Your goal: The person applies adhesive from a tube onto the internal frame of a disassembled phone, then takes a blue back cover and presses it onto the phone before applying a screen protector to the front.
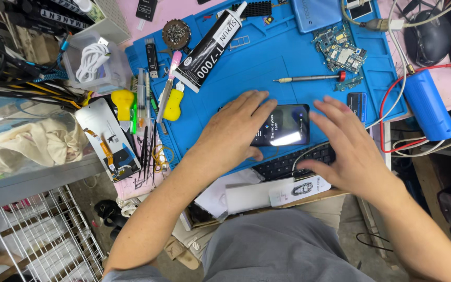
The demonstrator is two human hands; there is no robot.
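- Two hands on it: your left hand (236,130) lies flat, fingers spread over the phone (284,125) on the blue mat (267,57)
- Right hand (348,143) open, hovering just beside the phone's right end, gripping nothing
- Screwdriver (309,78) lies beyond your fingertips

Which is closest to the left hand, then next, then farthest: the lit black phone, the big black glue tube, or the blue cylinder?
From the left hand, in the head view:
1. Lit black phone: under its fingers, touching.
2. Big black glue tube: above the hand, lying on the blue mat.
3. Blue cylinder: far right, past the right hand.
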